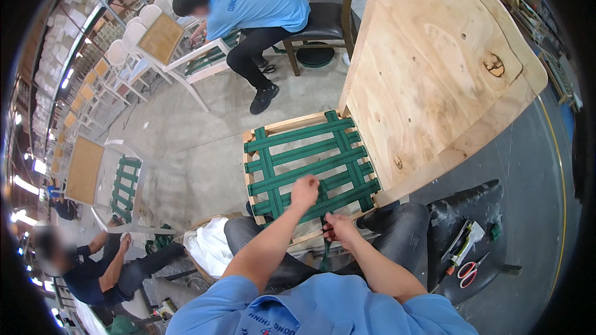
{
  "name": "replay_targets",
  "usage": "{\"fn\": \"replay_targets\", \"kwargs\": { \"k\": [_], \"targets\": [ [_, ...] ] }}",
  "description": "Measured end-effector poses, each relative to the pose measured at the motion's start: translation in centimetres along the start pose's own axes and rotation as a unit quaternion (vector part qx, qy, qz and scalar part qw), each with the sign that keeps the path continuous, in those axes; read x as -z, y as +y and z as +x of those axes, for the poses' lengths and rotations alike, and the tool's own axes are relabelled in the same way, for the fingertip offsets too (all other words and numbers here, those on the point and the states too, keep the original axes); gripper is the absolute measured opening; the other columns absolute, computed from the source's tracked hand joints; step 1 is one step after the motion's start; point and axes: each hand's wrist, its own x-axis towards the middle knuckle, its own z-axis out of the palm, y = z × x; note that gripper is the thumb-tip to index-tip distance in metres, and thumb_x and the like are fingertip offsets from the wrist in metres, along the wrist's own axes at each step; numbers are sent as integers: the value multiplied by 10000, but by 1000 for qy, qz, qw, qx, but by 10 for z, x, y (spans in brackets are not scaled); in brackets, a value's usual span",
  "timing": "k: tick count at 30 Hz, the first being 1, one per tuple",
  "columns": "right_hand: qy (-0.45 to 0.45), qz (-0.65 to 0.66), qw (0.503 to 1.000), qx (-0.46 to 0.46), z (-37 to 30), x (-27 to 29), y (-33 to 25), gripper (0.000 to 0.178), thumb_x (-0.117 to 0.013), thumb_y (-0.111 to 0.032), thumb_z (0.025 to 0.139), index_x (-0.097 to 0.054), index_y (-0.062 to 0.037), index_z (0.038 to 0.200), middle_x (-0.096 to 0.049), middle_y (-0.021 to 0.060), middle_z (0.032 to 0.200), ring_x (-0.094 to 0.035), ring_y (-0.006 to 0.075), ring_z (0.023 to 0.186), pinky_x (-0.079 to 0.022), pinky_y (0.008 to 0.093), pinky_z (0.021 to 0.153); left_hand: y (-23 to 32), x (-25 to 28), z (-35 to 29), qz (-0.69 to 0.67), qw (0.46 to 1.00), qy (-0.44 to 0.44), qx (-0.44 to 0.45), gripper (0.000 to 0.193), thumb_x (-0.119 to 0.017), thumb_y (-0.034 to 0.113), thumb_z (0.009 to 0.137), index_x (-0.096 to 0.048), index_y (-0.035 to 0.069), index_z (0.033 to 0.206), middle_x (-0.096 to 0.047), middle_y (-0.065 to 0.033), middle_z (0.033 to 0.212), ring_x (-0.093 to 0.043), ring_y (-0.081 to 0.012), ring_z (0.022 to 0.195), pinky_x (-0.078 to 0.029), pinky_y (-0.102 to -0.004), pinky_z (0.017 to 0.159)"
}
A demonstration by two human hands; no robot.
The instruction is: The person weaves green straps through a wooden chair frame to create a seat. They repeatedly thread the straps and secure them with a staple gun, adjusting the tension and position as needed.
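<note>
A light wooden chair frame (249, 177) lies in front of me, its seat opening crossed by woven green webbing straps (304, 156). Over the near half of the seat, my left hand (305, 192) is closed, its fingertips at the top part of a loose green strap. That loose strap (326, 257) runs down between the woven bands and hangs over the near rail. Beside this rail my right hand (339, 229) pinches the same strap lower down. The fingertips of both hands are partly hidden.
A plywood chair back (441, 74) rises at the right. A staple gun (464, 242) and red-handled scissors (470, 271) lie on a black padded surface (475, 211). Two people (257, 9) (99, 267) work on chairs at the left. White cloth (211, 245) lies by my left leg.
</note>
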Motion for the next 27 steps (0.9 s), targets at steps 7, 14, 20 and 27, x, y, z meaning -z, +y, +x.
{"fn": "replay_targets", "kwargs": {
  "k": [7,14,20,27],
  "targets": [
    [51,-121,987,87,15,7,11,280,-636,-281,1026,-713,-28,934,-710,59,796,-658,147,642,-517,309,603,13,29,36,157,979,-117,-47,447,-592,28,871,-664,161,1292,-664,-169,1288,-658,-347,1150,-534,-441,970],
    [84,-224,962,130,10,3,19,276,-649,-241,1011,-723,25,1017,-733,83,828,-674,152,666,-544,315,639,-6,39,26,77,970,-209,-95,719,-582,-51,794,-447,95,1485,-604,-233,1366,-601,-374,1255,-491,-437,1050],
    [108,-202,964,137,16,4,27,253,-659,-220,1002,-721,23,1028,-740,91,839,-678,144,683,-547,315,638,-10,35,26,164,976,-120,-74,545,-670,82,865,-535,80,1393,-650,-250,1258,-656,-418,1110,-545,-492,915],
    [97,-248,954,140,14,8,16,239,-636,-212,1019,-700,-7,1124,-700,51,836,-646,135,678,-528,307,621,-3,32,50,161,971,-1,-175,195,-737,187,858,-769,107,1033,-676,-153,1035,-679,-369,975,-552,-481,827]
  ]
}}
